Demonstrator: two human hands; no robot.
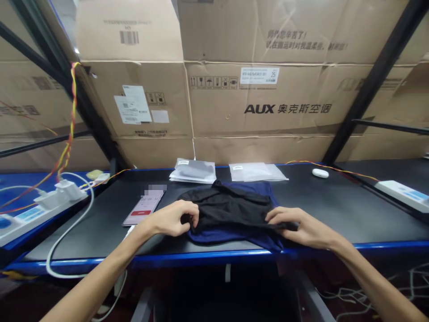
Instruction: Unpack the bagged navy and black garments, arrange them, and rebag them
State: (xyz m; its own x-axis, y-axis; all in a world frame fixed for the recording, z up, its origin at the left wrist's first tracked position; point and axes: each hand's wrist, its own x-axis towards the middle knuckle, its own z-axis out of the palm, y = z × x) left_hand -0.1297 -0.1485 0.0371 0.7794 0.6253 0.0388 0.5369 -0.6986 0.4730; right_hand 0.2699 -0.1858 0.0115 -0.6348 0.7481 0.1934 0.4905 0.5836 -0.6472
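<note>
A piece of black cloth (pixel 231 208) lies spread on the dark tabletop, over a navy blue cloth (pixel 221 235) whose edges stick out at the front and the back right. What garment either one is, I cannot tell. My left hand (pixel 177 218) pinches the black cloth at its left end, thumb and fingers curled round the fabric. At the right end, my right hand (pixel 300 226) grips the black cloth between thumb and fingers. Both hands rest close to the table's front edge.
Behind the cloths are two translucent plastic packets (pixel 194 171), (pixel 256 172). A phone (pixel 145 206) with a cable lies left. A small white case (pixel 320 173) sits back right. Power strips (pixel 40 210), (pixel 405 195) flank the table; cardboard (pixel 261 125) walls the back.
</note>
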